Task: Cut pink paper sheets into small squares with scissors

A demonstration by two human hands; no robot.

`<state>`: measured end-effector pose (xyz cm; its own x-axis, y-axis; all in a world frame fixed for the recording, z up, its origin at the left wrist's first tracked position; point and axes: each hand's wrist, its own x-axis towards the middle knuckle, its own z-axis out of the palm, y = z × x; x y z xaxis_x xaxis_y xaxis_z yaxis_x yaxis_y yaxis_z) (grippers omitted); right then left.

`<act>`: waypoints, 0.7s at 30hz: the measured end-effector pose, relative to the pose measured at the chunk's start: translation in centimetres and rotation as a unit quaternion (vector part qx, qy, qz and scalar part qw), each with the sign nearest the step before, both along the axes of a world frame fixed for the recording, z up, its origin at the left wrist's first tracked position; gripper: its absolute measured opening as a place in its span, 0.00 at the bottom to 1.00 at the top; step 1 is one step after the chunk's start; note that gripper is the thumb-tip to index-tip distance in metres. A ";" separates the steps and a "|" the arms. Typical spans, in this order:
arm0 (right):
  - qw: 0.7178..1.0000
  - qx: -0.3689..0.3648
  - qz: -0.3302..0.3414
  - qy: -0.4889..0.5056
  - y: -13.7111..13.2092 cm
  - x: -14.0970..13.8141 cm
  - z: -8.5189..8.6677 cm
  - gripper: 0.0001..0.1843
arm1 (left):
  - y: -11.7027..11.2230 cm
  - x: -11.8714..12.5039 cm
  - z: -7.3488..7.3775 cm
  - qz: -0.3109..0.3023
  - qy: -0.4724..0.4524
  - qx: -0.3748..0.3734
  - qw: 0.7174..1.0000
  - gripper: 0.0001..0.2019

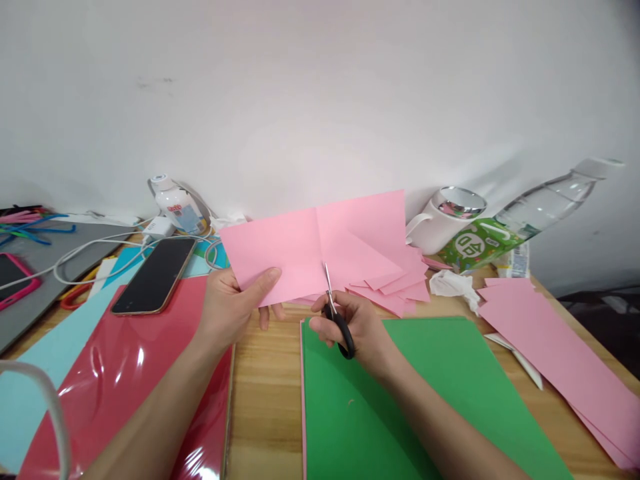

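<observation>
A creased sheet of pink paper (280, 250) is held up above the table by my left hand (235, 300), its thumb pressed on the front near the lower left corner. My right hand (357, 327) grips black-handled scissors (343, 330) by their loops. Their blades point up at the sheet's lower edge, close to the vertical crease. Whether the blades are apart is hard to see. Behind the sheet's right half lie several cut pink pieces (413, 280). Below my right hand is a stack topped with green paper (430, 387).
On the left are a red plastic-wrapped pack (165, 333), a phone (155, 277), white cables (95, 243) and a small bottle (177, 203). At right stand a white mug (435, 223), a green tissue pack (475, 243), a leaning clear bottle (555, 197) and long pink strips (555, 353).
</observation>
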<state>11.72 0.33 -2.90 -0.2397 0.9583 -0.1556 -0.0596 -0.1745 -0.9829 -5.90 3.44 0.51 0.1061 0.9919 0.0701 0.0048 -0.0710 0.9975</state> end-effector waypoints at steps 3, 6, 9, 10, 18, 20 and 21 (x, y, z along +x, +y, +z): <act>1.000 -0.002 0.001 0.000 0.0 0.0 0.0 0.20 | 0.0 0.0 0.0 -0.001 0.006 0.002 1.000 0.11; 1.000 -0.010 -0.005 0.013 0.1 0.0 -0.1 0.21 | 0.0 0.0 0.0 -0.007 0.006 0.000 1.000 0.11; 0.999 -0.012 -0.018 0.031 0.1 0.0 -0.1 0.23 | 0.0 0.1 -0.2 -0.021 0.015 0.008 1.000 0.13; 0.999 -0.009 -0.019 0.034 0.1 0.0 -0.1 0.23 | 0.0 0.1 -0.3 -0.025 0.019 0.012 0.999 0.13; 0.999 0.004 -0.013 0.039 0.1 -0.2 0.4 0.21 | 0.0 0.1 -0.4 -0.030 0.033 0.013 0.999 0.14; 0.999 0.001 -0.017 0.032 0.1 -0.1 0.3 0.21 | 0.0 0.1 -0.4 -0.029 0.030 0.012 0.999 0.14; 0.999 -0.001 -0.019 0.029 0.1 -0.1 0.2 0.21 | 0.0 0.1 -0.4 -0.028 0.029 0.012 0.999 0.14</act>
<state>11.60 0.46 -2.67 -0.2121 0.9664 -0.1453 -0.1227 -0.1738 -0.9771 -5.78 3.43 0.12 0.1667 0.9823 0.0852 0.0574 -0.0959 0.9937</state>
